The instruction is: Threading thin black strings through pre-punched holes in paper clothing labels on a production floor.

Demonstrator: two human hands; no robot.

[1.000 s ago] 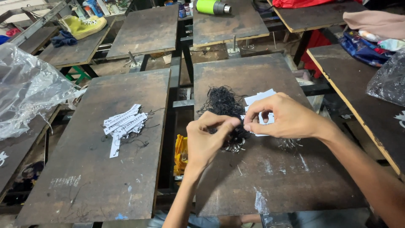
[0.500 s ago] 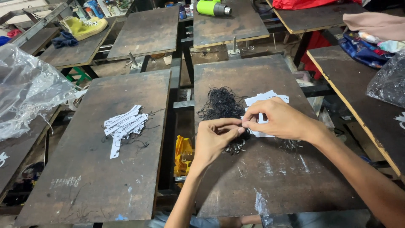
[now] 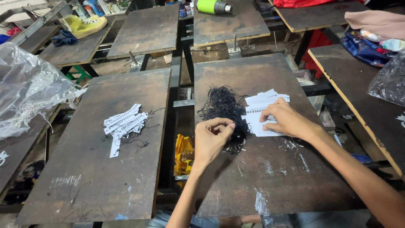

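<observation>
Black tangled thread loops (image 3: 223, 110) are heaped on the dark wooden board (image 3: 270, 177); strands are pinched by the left hand (image 3: 212, 139), while white paper tags (image 3: 263, 113) beside the heap are pressed under the right hand (image 3: 287, 122), fingers flat.

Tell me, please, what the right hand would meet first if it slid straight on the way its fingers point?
Probably the tangle of black strings: the right hand rests on the white paper tags, fingers aimed leftward at it.
</observation>
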